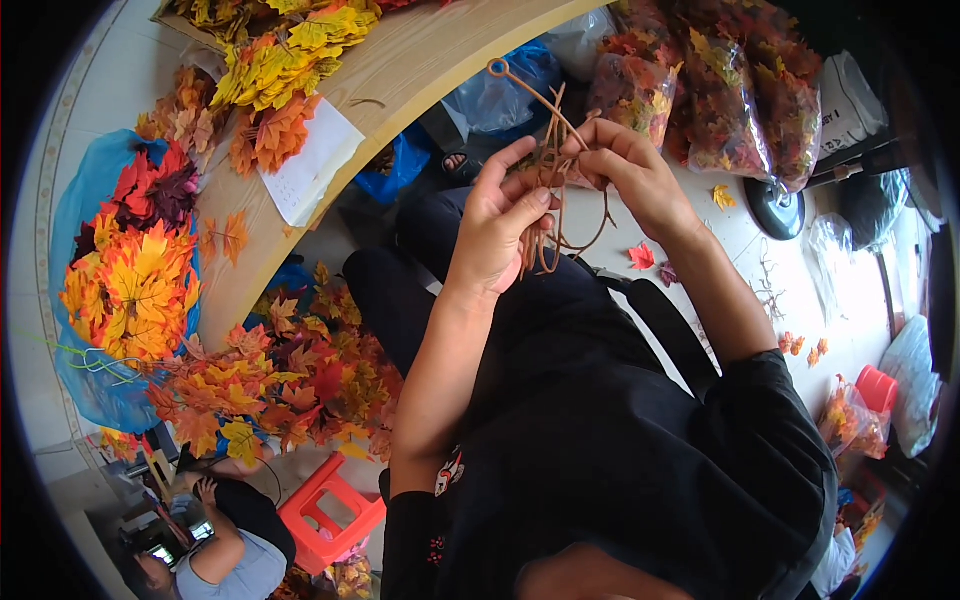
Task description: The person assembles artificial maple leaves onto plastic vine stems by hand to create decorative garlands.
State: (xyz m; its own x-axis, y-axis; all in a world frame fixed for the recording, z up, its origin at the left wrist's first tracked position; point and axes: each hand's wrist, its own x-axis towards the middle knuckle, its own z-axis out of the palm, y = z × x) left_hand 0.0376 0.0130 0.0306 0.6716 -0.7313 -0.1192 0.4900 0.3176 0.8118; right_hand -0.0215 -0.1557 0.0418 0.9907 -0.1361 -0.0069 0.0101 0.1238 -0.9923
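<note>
A bundle of thin brown artificial vine stems (548, 245) hangs between my two hands above my lap. My left hand (508, 215) is closed around the bundle, thumb laid across the strands. Just to its right, my right hand (628, 168) pinches strands between thumb and fingers. One stem ending in a small ring (498, 68) sticks out up and left from my right hand. Loose loops droop below both hands. Where the strands cross between my fingers, I cannot make out the details.
A curved wooden table (420, 60) bears yellow leaf stacks (290, 60) and a white paper (312, 165). Artificial leaves fill a blue bag (130, 290) at left. Bagged leaves (725, 110) stand at the far right. A red stool (328, 510) and another person (225, 545) are at lower left.
</note>
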